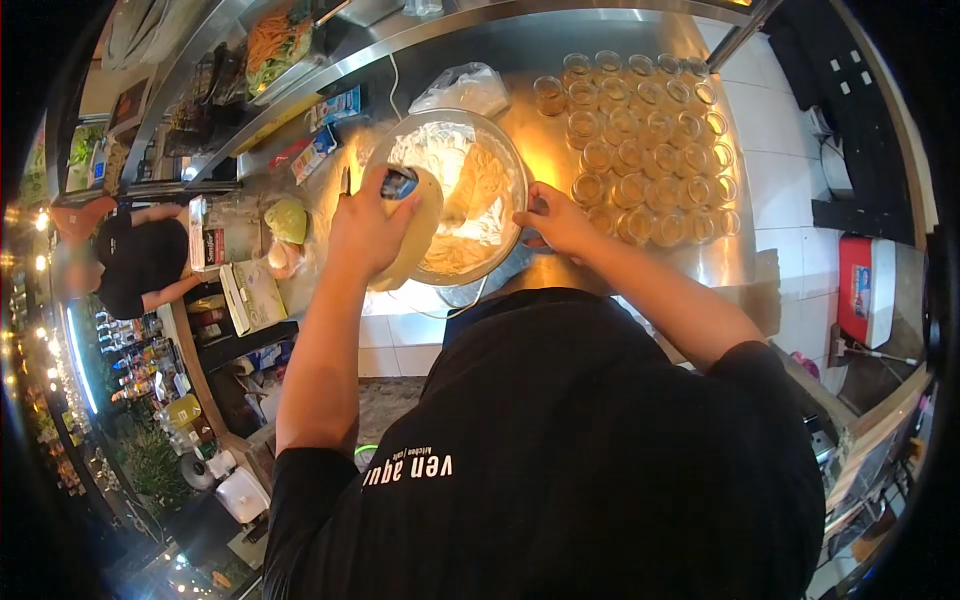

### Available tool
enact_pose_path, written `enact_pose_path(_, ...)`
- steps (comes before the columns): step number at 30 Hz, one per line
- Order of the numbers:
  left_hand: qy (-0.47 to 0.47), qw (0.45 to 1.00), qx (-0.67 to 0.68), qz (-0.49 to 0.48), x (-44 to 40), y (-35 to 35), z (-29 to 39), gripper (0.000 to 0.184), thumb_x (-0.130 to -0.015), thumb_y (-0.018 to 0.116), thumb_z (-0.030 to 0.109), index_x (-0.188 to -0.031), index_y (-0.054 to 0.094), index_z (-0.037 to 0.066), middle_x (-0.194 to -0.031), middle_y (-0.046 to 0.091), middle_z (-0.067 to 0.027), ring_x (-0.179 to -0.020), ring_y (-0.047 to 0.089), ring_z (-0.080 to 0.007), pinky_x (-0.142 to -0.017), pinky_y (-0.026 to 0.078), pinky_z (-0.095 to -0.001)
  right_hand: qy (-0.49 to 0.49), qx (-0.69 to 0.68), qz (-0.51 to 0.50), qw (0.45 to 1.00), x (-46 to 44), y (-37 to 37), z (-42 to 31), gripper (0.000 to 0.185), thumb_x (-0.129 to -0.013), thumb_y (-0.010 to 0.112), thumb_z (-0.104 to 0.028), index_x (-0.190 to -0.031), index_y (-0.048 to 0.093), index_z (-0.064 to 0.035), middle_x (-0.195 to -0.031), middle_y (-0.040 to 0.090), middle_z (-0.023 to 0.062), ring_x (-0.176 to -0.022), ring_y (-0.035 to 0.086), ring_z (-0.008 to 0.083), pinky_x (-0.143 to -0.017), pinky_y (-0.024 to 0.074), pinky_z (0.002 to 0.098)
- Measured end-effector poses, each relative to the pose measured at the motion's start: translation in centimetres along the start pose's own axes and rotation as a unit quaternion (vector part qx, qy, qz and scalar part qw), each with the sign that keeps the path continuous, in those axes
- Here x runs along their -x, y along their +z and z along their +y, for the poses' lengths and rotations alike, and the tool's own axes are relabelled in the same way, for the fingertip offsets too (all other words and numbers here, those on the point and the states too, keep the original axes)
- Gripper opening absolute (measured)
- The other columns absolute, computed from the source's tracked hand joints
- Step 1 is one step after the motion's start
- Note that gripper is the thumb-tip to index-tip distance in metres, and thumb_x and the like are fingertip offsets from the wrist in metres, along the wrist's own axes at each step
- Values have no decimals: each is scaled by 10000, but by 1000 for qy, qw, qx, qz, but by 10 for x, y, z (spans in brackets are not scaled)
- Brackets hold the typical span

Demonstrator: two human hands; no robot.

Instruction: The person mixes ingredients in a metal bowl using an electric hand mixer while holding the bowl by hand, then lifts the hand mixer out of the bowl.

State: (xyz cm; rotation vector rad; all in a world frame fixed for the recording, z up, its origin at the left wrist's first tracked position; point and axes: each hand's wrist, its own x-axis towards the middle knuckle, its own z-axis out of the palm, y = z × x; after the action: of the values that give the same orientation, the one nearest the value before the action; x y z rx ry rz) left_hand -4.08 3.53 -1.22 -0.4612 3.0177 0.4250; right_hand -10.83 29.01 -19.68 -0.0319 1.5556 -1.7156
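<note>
A large round bowl (518,175) on the steel counter holds white cream and a tan mixture. On its left side my left hand (375,225) is wrapped round a pale yellow container (425,225), tilted over the bowl. A small dark and blue thing (399,183) shows by the thumb and fingers; what it is I cannot make out. My right hand (560,220) grips the bowl's right rim, with the thumb and fingers closed round the edge. The container hides part of the bowl's left side.
Rows of several glass jars (655,160) stand on the counter at the right. A plastic bag (462,90) lies behind the bowl. Boxes (252,297) and a green item (286,221) are at the left, near another person (140,255). A shelf edge (400,45) runs above.
</note>
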Motion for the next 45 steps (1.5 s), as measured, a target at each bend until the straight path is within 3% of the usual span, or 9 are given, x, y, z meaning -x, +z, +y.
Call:
enact_pose_path(9,6,998,16,59,-15,8,13,535,-950,734,396,-1382,604,108,-1160,742,-271,-1062,712,-480,-925,568,-524,-13,18,-29,999,-3,6,-2,301,-937,809,-191,-994,528,-100,-1045,703,53,-964,692,178,-657,624,323)
enact_pose_path(12,-2,999,19,25,-5,4,-3,566,-941,745,406,-1396,598,103,-1176,744,-261,-1071,715,-472,-931,569,-518,-5,63,-41,997,5,4,-9,296,-943,805,-199,-984,528,-102,-1029,702,53,-934,689,168,-638,610,311)
enact_pose_path(14,-9,1000,17,5,4,4,-12,579,-935,753,412,-1399,602,99,-1186,744,-256,-1081,717,-463,-940,568,-513,-11,57,-51,997,6,5,-11,273,-973,787,-177,-1068,540,-115,-1134,716,73,-1062,689,190,-791,631,348)
enact_pose_path(18,-34,999,32,14,8,4,-5,623,-923,761,453,-1402,616,82,-1203,744,-251,-1117,716,-445,-966,560,-499,0,50,-63,997,-1,5,-3,279,-976,785,-180,-1084,535,-117,-1125,714,66,-1055,688,189,-801,630,354)
enact_pose_path(20,-49,998,46,10,3,5,2,631,-922,757,472,-1395,622,76,-1206,743,-250,-1128,712,-446,-976,556,-497,-18,33,-38,999,-4,5,1,309,-950,809,-225,-999,530,-103,-947,714,41,-861,686,153,-653,595,303)
enact_pose_path(30,-40,997,61,22,14,9,0,633,-924,755,491,-1383,624,74,-1200,751,-230,-1106,724,-437,-967,560,-485,-10,60,-32,998,7,-1,3,314,-954,805,-271,-1068,568,-99,-881,710,53,-775,669,138,-651,579,301)
enact_pose_path(35,-22,990,124,59,8,20,5,605,-929,762,451,-1382,618,77,-1187,756,-218,-1096,730,-424,-966,564,-468,36,115,-69,990,29,-9,3,356,-941,809,-319,-1139,620,-91,-1024,714,67,-777,659,139,-647,565,313)
enact_pose_path(38,-20,987,145,68,2,22,-2,599,-932,761,435,-1388,608,78,-1187,756,-217,-1093,731,-421,-962,565,-474,-2,140,-123,983,49,-20,12,336,-945,803,-286,-1143,637,-72,-1086,697,66,-800,655,138,-661,564,318)
enact_pose_path(45,-44,995,86,-2,30,3,-17,610,-933,762,435,-1386,601,59,-1214,744,-236,-1137,711,-432,-982,553,-490,29,75,-115,990,81,-59,30,244,-978,752,-193,-1151,648,-54,-1054,662,31,-872,636,116,-773,551,292)
